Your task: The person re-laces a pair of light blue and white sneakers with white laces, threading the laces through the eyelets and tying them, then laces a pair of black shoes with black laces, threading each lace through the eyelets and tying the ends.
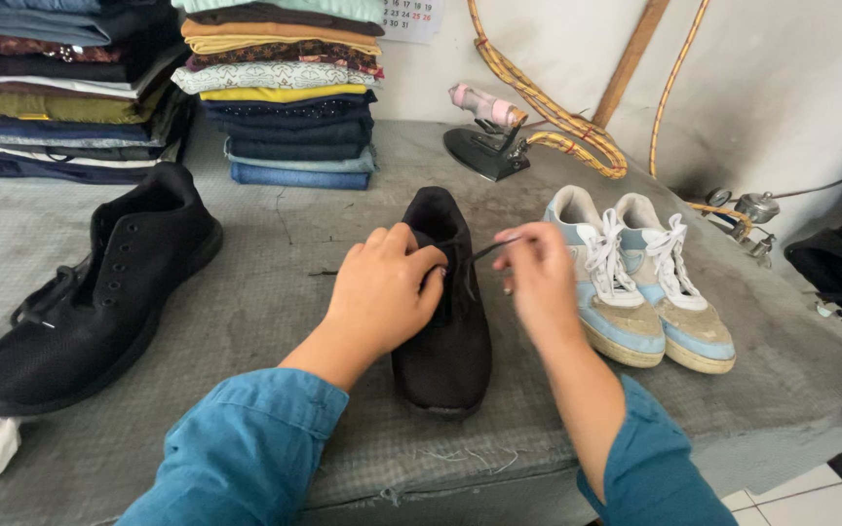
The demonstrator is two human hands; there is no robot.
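Black shoe lies mid-counter, long axis running near-to-far, toe toward the person. Left hand grips its upper; right hand pinches its black lace.

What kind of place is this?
Probably a laundry or pressing shop: stacks of folded clothes at the back of a padded grey table, an iron with cloth-covered cord, and cleaned shoes lined up.

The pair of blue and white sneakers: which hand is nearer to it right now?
Right. The right hand pinches a black lace just beside the sneakers; the left hand rests on the black shoe, farther away.
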